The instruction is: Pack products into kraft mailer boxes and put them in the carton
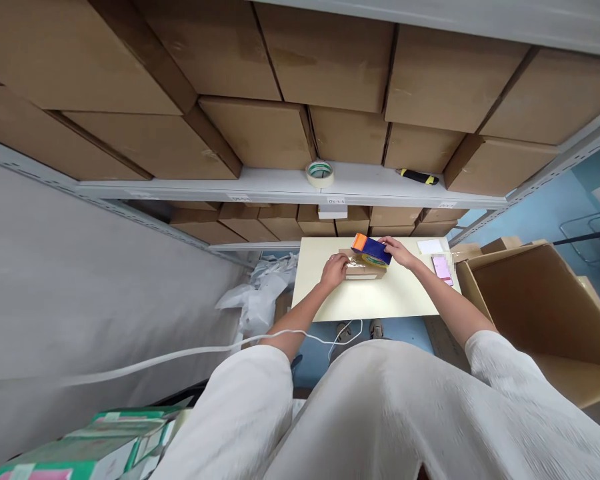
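A small cardboard box lies on the cream tabletop in front of me, a pale label strip along its near side. My left hand grips the box's left end, with its fingers bent over the top edge. Shiny clear tape shows on the top, close to those fingertips. Tilted above the box is a blue and orange tape dispenser, loaded with a roll of tape. My right hand is closed round the dispenser's right end. The dispenser hides part of the box top, and I cannot tell whether they touch.
A phone and white paper lie on the table's right side. Shelves of cartons rise behind, holding a tape roll and a utility knife. A large open carton stands right. A white cable crosses at left.
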